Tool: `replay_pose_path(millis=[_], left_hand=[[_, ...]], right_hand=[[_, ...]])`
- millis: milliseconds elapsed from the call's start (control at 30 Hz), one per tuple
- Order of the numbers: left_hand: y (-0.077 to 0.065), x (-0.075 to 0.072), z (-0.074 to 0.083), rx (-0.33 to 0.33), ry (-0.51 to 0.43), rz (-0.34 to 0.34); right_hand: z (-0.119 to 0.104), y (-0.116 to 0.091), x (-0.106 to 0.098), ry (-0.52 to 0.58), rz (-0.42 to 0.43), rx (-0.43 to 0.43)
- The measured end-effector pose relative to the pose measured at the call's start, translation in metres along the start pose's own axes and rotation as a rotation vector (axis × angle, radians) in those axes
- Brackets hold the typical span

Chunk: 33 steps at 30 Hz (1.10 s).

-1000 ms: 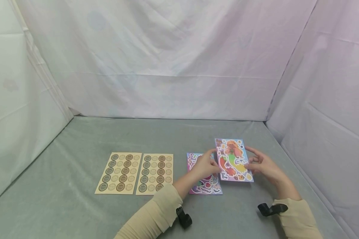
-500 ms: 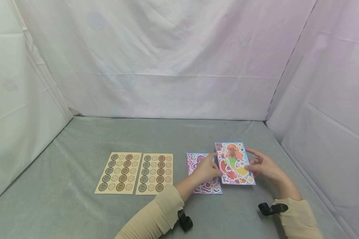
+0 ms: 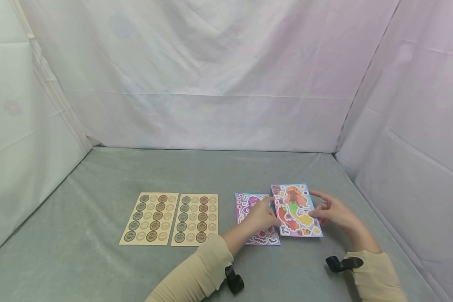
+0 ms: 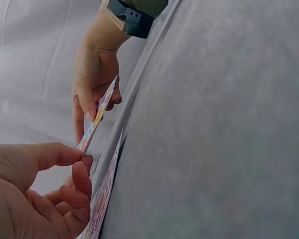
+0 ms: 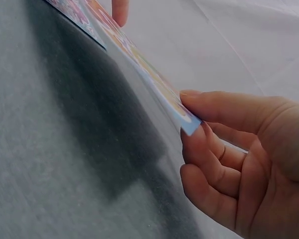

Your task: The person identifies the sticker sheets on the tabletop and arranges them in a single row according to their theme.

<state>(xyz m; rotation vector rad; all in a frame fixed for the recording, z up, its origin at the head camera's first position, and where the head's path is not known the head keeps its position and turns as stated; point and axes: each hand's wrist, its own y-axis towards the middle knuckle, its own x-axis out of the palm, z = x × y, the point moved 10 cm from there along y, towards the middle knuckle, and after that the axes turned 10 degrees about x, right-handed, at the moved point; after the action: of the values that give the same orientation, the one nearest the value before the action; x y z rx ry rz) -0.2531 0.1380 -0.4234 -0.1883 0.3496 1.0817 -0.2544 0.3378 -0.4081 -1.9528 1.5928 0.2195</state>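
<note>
A colourful mermaid sticker sheet is held between both hands, just off the table. My left hand pinches its left edge between thumb and fingertips; the left wrist view shows that sheet nearly edge-on. On the opposite edge my right hand pinches with thumb above and fingers beneath, and the right wrist view shows the sheet's shadow on the cloth below. A second, purple-and-pink sticker sheet lies flat on the table, partly hidden under my left hand.
Two tan sheets of round label stickers lie side by side to the left, the outer sheet and the inner sheet. Grey cloth covers the table. White curtains stand behind and at both sides.
The mermaid sheet has come down and slightly toward me, closer to the table beside the purple sheet. Both hands keep their hold; the left has shifted slightly right. The tan sheets stay put.
</note>
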Motion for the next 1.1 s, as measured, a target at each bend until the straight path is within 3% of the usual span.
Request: replay_pose_path(millis=[333, 1100], left_hand=[[-0.009, 0.006, 0.002, -0.074, -0.019, -0.011], [-0.010, 0.015, -0.008, -0.133, -0.100, -0.011]], right_hand=[[0.003, 0.000, 0.002, -0.065, -0.003, 0.012], [0.008, 0.006, 0.008, -0.135, -0.023, -0.005]])
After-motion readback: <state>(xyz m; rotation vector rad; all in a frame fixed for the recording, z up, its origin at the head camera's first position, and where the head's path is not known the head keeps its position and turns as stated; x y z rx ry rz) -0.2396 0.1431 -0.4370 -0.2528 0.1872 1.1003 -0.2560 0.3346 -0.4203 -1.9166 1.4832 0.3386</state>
